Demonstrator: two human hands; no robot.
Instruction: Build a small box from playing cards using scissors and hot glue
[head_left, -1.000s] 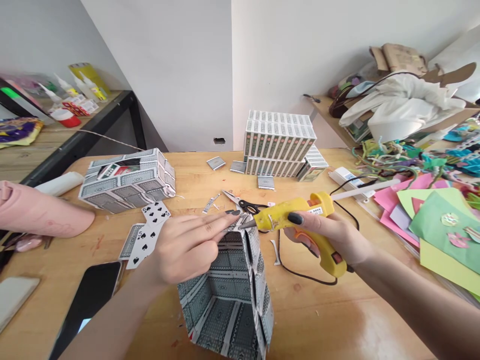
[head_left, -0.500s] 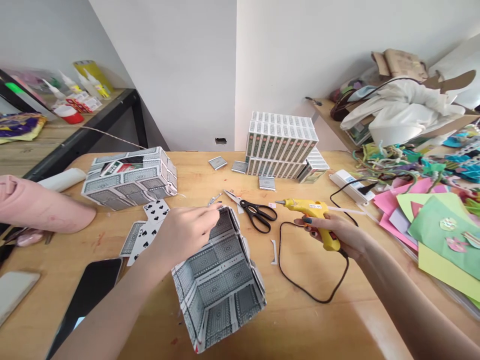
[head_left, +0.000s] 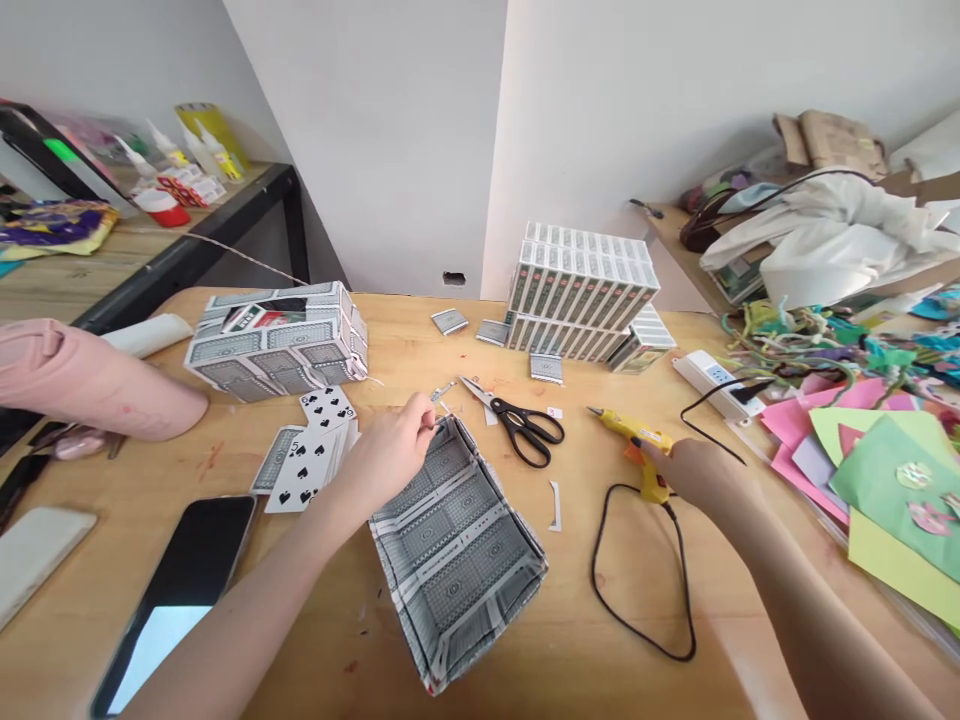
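An open box made of grey-backed playing cards (head_left: pixel 469 540) stands tilted on the table before me. At its far left corner my left hand (head_left: pixel 401 440) has its fingers closed on the rim. A yellow glue gun (head_left: pixel 654 484) is in my right hand (head_left: pixel 697 470), low over the table with its nozzle pointing left. The fingers on its far side are hidden. Black-handled scissors (head_left: pixel 529 428) lie partly open between the box and the glue gun. Loose playing cards (head_left: pixel 304 470), some face up, lie left of my left hand.
A second card-covered box (head_left: pixel 281 340) sits at the back left, and stacked card packs (head_left: pixel 581 290) stand at the back. On the left are a phone (head_left: pixel 180 580) and a pink roll (head_left: pixel 105 385). Coloured paper (head_left: pixel 892 470) and a power strip (head_left: pixel 716 383) lie right.
My right hand has lowered the glue gun towards the table and moved it slightly right. The box has tipped to sit flatter, my left hand still at its corner. The view has shifted slightly.
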